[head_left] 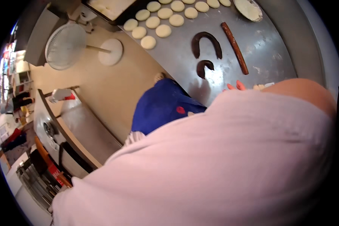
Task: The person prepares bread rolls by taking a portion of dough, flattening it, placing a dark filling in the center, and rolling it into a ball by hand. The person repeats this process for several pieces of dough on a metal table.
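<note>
My own pale pink sleeve and shoulder [214, 162] fill most of the view and hide both hands. Only a few fingertips [235, 86] show above the sleeve at the near edge of a steel table [267, 52]. A small pale bit [263, 86] lies right beside them. I cannot tell which hand they belong to or whether it holds anything. On the table just beyond lie a short curved dark dough piece [204, 67], a larger dark arch [206, 42] and a long straight brown dough rope [234, 47].
Several pale round dough discs [163, 22] lie in rows at the table's far left. A metal bowl of flour [248, 9] stands at the far edge. My blue apron [162, 105] hangs below. A white standing fan [66, 46] is on the floor, with a steel counter [83, 128] to the left.
</note>
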A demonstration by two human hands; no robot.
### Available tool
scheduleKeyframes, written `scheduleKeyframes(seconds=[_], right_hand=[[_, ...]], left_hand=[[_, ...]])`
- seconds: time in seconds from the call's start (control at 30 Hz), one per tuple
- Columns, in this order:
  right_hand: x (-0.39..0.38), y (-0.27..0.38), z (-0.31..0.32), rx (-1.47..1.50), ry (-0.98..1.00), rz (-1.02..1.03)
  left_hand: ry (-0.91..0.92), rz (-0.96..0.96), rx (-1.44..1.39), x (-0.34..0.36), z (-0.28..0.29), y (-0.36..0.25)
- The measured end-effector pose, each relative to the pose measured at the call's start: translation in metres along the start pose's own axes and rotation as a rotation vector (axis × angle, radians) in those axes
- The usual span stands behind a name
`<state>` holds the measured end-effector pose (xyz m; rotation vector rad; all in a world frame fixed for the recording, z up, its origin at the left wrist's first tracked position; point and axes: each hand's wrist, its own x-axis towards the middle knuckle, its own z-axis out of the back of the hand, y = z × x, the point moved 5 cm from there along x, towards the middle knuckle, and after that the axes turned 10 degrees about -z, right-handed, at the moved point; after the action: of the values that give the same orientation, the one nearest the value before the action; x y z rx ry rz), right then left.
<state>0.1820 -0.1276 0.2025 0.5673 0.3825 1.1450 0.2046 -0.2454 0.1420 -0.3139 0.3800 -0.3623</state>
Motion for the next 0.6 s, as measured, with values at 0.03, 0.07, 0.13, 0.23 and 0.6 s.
scheduleKeyframes(seconds=[0.03,0.07,0.13,0.23,0.6], right_hand=[[0.017,-0.011,0.001,-0.054,-0.052,-0.075],[0.031,-0.022,0.0,-0.074,-0.075,-0.118],[0.048,-0.036,-0.002,-0.047,-0.123,-0.037],[0.048,-0.045,-0.006,0.02,-0.163,0.058],[0.037,-0.143,-0.018,-0.011,0.047,-0.054]], left_hand=[[0.015,0.004,-0.011,0.0,-0.001,-0.002],[0.021,0.008,-0.019,0.0,-0.002,-0.003],[0.022,0.016,-0.033,0.004,-0.004,-0.007],[0.019,0.024,-0.058,0.009,-0.002,-0.014],[0.305,0.115,0.113,0.023,0.012,0.027]])
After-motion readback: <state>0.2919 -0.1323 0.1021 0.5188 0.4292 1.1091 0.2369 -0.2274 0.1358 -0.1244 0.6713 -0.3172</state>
